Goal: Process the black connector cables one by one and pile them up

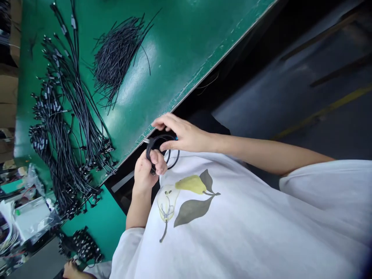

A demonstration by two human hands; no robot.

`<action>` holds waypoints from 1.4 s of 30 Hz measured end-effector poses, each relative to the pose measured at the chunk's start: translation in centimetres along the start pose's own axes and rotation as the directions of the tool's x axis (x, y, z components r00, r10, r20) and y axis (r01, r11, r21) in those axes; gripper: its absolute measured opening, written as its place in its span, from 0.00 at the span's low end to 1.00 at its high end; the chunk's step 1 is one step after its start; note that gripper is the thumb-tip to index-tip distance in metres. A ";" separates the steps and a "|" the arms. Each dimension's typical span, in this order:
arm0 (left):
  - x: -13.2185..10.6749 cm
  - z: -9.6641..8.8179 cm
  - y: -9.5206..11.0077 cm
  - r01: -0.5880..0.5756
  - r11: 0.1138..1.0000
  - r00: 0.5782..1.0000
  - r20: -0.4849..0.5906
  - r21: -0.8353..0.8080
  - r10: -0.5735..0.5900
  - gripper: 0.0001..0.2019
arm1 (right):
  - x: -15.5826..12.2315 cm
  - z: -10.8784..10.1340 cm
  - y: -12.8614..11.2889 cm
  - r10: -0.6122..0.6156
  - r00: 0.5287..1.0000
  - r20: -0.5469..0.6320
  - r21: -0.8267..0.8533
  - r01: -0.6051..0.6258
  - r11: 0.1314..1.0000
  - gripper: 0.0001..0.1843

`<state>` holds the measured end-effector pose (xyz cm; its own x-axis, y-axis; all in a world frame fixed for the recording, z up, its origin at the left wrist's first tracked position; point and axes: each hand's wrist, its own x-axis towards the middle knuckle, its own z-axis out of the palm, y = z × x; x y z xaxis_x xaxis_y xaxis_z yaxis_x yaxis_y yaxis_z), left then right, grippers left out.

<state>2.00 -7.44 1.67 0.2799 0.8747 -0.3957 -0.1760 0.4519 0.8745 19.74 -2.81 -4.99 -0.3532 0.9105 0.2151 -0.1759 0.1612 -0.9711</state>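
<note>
A coiled black cable [155, 140] hangs over the table's front edge, close to my white shirt. My left hand [148, 166] is closed round the lower part of the coil, its fingers curled over the strands. A silver metal connector end [147, 140] sticks out of the coil towards the table. On the coil's other side is my right hand [181, 133], with thumb and fingers well apart and curved about the loops. A small blue spot shows by its palm. Whether the right thumb touches the cable I cannot tell.
On the green table [186, 42] lie long bundles of black cables [78, 104] with connectors and a pile of short black strips [117, 58]. More black cables [83, 244] lie at lower left, near another person's hand [71, 269]. Plastic bags and a white box [33, 219] stand at the left.
</note>
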 end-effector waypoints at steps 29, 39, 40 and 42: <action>-1.2 -3.5 -1.6 0.253 0.961 0.958 -0.106 -0.110 -0.265 0.21 | -2.4 -5.7 -1.1 0.231 0.972 0.034 -0.269 -0.214 0.939 0.13; -1.5 -4.2 0.1 0.199 0.943 0.968 0.202 -0.266 -0.148 0.14 | 1.3 -3.1 -1.0 0.267 0.948 0.175 -0.118 -0.249 0.961 0.11; -1.8 -4.4 0.4 0.130 0.940 0.985 0.146 -0.316 -0.087 0.14 | 0.9 -2.8 -0.5 0.326 0.925 0.194 -0.051 -0.322 0.945 0.13; -2.1 -4.9 1.2 -0.047 0.919 0.999 -0.019 -0.391 0.043 0.15 | -0.3 -1.8 0.2 0.425 0.867 0.260 0.033 -0.448 0.894 0.17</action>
<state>-3.39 -7.87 2.23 0.2537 0.8967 -0.3629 -0.5440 0.4424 0.7129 21.49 -2.32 -5.48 -0.6200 0.7589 -0.1991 -0.0293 -0.2760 -0.9607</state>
